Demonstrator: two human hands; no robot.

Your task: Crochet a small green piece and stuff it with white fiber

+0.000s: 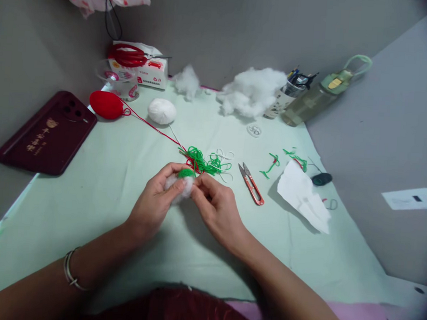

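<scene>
Near the middle of the table, my left hand (155, 195) is closed around a small green crocheted piece (186, 173) with a tuft of white stuffing (182, 189) bulging from it. My right hand (216, 199) pinches the right side of the same stuffing with thumb and fingers. Just beyond my fingers lies a tangle of green yarn (206, 162), mixed with red and white strands. Thread snips (251, 185) with orange handles rest to the right of my right hand. My fingers partly cover the crocheted piece, so its full shape is hidden.
A red yarn ball (106, 105) and a white yarn ball (162, 111) sit at the back left, near a phone (50, 133). Stuffing (252, 92), a pen cup (280, 101) and a bottle (313, 101) stand along the back. Torn paper (301, 194) lies right.
</scene>
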